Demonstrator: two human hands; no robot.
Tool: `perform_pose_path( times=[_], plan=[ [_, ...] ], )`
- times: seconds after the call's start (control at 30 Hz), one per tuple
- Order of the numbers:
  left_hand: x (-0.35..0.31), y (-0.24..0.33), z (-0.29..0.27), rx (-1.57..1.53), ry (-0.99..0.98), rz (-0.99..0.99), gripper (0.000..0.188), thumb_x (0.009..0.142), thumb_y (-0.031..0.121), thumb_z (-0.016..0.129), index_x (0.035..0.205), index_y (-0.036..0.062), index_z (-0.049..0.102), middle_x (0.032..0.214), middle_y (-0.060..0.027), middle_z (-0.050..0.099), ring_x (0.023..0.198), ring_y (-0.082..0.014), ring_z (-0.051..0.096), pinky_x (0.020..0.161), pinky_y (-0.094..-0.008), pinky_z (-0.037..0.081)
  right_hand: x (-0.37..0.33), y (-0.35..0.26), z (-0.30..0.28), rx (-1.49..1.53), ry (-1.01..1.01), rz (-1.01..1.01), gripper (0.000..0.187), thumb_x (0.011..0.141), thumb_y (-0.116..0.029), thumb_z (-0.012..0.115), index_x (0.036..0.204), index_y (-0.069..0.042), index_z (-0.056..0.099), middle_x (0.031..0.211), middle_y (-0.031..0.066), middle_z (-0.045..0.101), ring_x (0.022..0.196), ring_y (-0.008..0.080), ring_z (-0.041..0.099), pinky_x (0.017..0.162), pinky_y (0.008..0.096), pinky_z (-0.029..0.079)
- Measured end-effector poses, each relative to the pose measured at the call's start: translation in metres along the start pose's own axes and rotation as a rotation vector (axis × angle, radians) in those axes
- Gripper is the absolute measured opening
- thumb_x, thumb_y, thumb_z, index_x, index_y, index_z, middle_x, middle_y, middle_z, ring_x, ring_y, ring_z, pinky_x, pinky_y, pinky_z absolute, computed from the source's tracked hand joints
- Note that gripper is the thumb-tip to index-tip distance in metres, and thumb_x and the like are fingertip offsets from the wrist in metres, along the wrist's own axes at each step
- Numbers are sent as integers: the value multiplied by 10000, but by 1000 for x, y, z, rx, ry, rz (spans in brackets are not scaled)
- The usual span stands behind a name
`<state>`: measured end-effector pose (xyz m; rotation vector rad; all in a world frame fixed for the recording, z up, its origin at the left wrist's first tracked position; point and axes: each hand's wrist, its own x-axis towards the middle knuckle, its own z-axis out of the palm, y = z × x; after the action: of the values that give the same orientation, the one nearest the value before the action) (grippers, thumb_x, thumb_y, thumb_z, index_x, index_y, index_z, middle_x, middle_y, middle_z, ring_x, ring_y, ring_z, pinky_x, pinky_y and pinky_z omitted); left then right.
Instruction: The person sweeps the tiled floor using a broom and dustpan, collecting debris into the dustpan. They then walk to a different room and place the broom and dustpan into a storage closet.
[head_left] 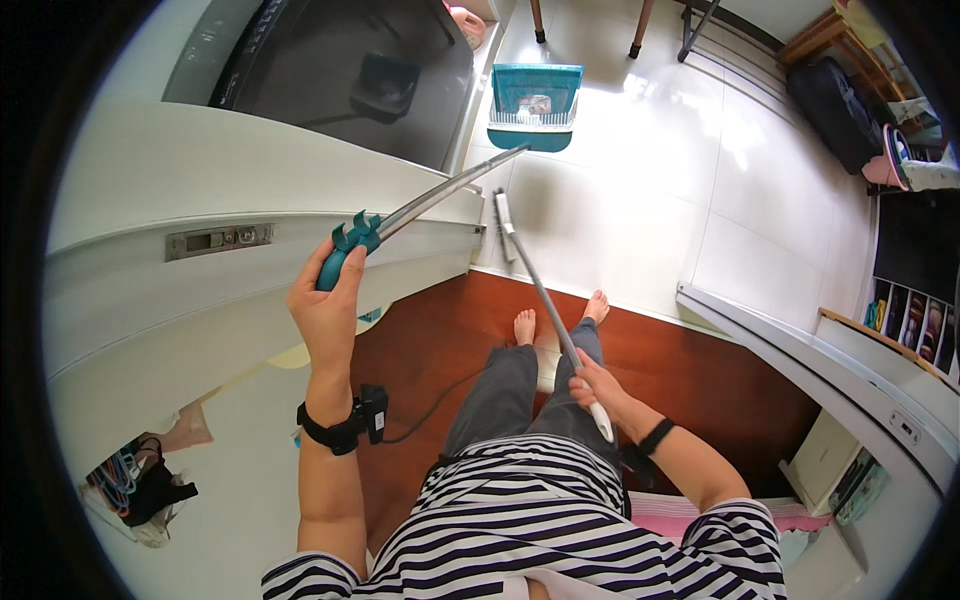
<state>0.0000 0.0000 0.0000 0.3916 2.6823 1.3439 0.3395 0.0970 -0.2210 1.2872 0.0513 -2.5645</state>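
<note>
My left hand (330, 300) is closed round the teal grip at the top of a long-handled dustpan (537, 88). Its metal pole slants away to the teal pan, which stands on the white tiles with a row of pale comb teeth and some small debris in it. Near the grip, a teal clip sticks up from the pole. In my right hand (598, 385) is a broom (545, 300), gripped near the white end of its grey stick. The narrow broom head is close to the floor beside the doorway, nearer to me than the pan and apart from it.
My bare feet stand on reddish-brown flooring by the threshold. A white door frame (250, 190) with a metal latch plate is at left, and a sliding door edge (800, 370) at right. Beyond are a dark glossy panel (350, 80), furniture legs (640, 30) and a black bag (835, 115).
</note>
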Motion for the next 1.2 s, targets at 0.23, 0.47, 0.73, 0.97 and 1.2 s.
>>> perform_pose_path(
  times=[0.23,0.47,0.73,0.97,1.2],
  plan=[
    [-1,18,14,-13,22,2,337,816,167,750,1090,-11,667,698,32,552,574,-39,465,524,-189,385,72,-95,-17,513,-28,63,195,952,-179,493,855,-25,420,651,-5,414,469,53,381,370,184,350],
    [-7,20,17,-19,34,-6,331,819,170,749,1085,-7,665,659,40,533,541,-34,456,485,-186,357,45,-83,3,81,163,-224,197,976,-273,514,964,-107,409,742,32,454,518,45,386,386,142,324],
    [-29,49,26,-41,71,-16,359,816,191,756,1093,-16,661,688,34,550,557,-44,470,508,-201,393,32,-125,-31,390,-77,126,180,964,-201,485,865,-58,440,694,8,462,494,35,428,368,159,323],
    [-35,55,26,22,66,-9,368,808,207,761,1084,-17,664,694,22,562,556,-45,477,501,-203,392,-10,-201,-116,590,-98,-49,260,980,-199,474,810,-16,403,595,-7,418,449,53,419,387,154,380],
    [-39,53,32,38,73,-1,298,813,162,740,1030,-32,679,662,49,518,580,-28,409,509,-196,340,-51,-231,-128,314,231,-399,334,930,-88,519,1228,-81,367,742,74,458,508,75,403,392,156,349]
  ],
)
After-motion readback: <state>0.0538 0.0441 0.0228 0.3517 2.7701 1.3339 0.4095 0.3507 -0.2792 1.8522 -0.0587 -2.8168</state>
